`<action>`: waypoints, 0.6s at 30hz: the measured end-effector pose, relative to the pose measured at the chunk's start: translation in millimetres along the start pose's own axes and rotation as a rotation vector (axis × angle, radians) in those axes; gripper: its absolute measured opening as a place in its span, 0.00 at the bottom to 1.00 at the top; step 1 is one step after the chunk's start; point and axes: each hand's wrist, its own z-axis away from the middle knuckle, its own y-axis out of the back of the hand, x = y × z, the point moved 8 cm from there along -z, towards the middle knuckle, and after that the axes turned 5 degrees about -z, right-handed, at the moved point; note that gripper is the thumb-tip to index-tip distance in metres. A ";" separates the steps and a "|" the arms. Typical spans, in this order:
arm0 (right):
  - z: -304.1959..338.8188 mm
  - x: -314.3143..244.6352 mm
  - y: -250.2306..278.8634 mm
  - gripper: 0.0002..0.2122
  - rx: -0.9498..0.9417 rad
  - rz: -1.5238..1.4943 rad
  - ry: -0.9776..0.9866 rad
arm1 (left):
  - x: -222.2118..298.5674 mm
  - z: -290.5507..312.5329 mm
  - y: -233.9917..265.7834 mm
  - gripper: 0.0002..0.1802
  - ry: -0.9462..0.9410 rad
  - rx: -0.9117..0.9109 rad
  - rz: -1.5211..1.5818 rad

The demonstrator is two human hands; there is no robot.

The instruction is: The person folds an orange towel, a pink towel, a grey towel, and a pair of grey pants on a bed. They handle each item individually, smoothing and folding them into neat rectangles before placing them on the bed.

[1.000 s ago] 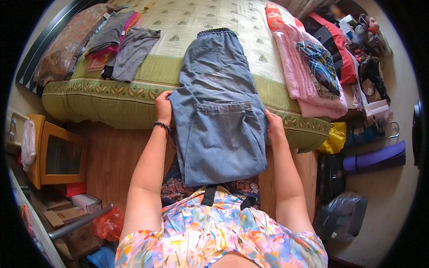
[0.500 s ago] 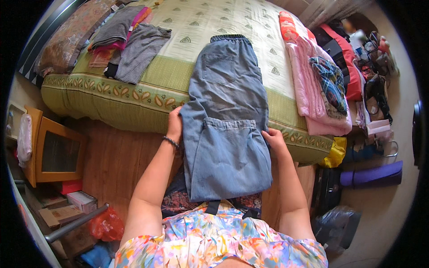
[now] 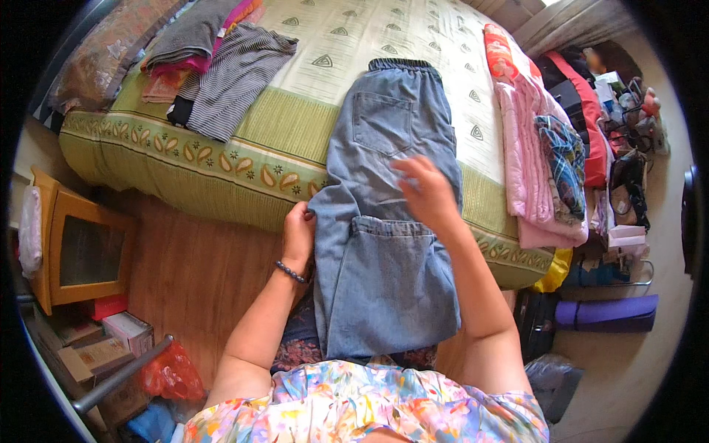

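Note:
Blue jeans (image 3: pixel 391 284) with an elastic waistband lie lengthwise over the edge of the bed, their waist on the mattress and their lower part hanging toward me. One leg is doubled up, with its hem lying across the middle below the back pocket. My left hand (image 3: pixel 299 232) pinches the left side edge of the jeans near the bed's rim; a dark beaded bracelet circles that wrist. Above the cloth, just beyond the folded hem, my right hand (image 3: pixel 428 193) hovers with loosely curled, slightly blurred fingers apart, holding nothing.
Folded clothes (image 3: pixel 236 81), some striped, are piled on the bed (image 3: pixel 221 166) at left. A pink quilt (image 3: pixel 521 148) with a plaid cloth (image 3: pixel 561 166) lies at right. A wooden cabinet (image 3: pixel 88 240) stands left; a purple rolled mat (image 3: pixel 605 313) is at right.
My right hand has let go of the jeans' right edge and moved up and inward over them. The left hand keeps its hold on the left edge.

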 end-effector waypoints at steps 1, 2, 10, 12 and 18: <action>-12.8 -28.8 -21.6 0.16 -0.090 0.041 0.106 | 13.9 5.0 -3.6 0.05 -0.123 0.004 -0.166; -22.1 -50.9 -45.5 0.18 -0.185 0.073 0.216 | 49.1 12.3 -9.2 0.06 -0.215 0.028 -0.217; -37.3 -41.5 -71.9 0.05 -0.066 0.331 0.252 | 94.6 24.8 -9.0 0.12 -0.216 0.160 -0.365; -21.5 -26.6 -49.5 0.05 0.087 0.249 0.225 | 91.5 26.1 -7.6 0.10 -0.155 0.130 -0.370; 12.3 -10.4 -37.0 0.06 0.215 0.126 0.145 | 122.6 41.0 -13.3 0.09 -0.447 0.073 -0.584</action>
